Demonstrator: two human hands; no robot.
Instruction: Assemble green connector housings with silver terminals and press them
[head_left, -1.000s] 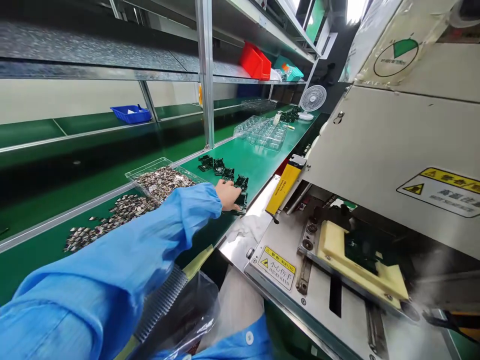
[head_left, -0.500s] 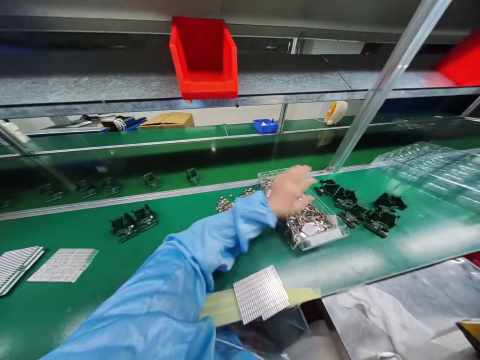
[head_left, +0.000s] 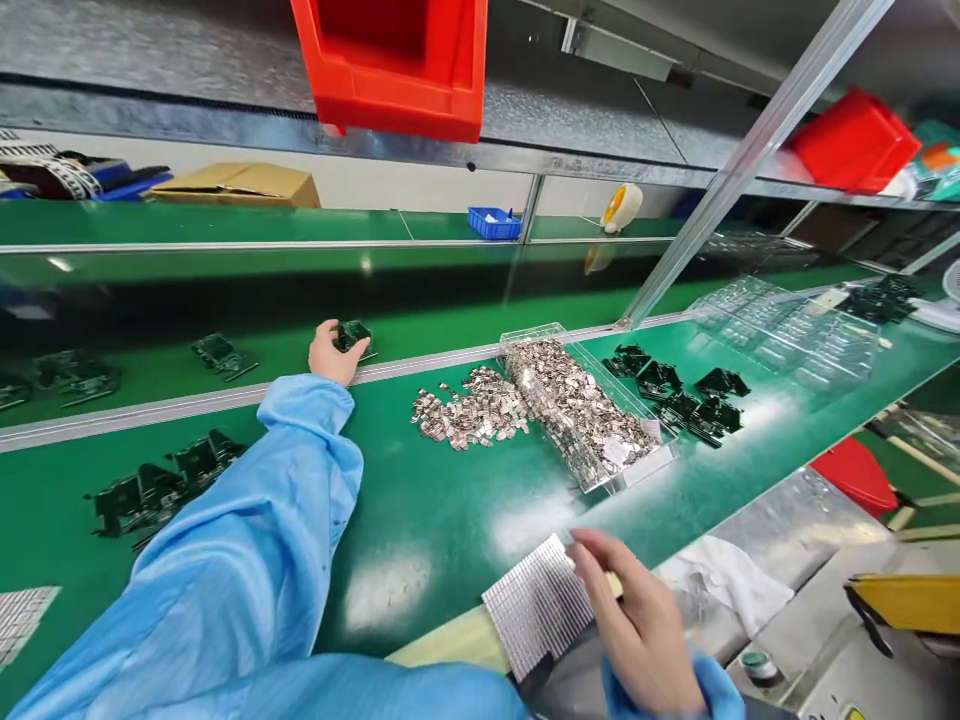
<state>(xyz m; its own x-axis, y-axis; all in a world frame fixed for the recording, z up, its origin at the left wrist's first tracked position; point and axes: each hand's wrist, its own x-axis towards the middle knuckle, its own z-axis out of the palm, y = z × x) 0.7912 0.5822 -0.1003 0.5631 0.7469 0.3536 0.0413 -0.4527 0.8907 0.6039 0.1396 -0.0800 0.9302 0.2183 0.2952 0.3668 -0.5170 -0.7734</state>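
Your left grip [head_left: 334, 355] pinches a flat, dark green circuit board [head_left: 353, 333], while a silver, gridded rectangular sheet [head_left: 534, 608] lies just left of your right grip [head_left: 642, 622], whose closure cannot be determined.

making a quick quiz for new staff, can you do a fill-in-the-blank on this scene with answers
The ____ hand is at a board.
The ____ hand is beside the gridded sheet.
The large bin overhead is ____.
The sleeve is ____.

Missing words: left; right; red; blue
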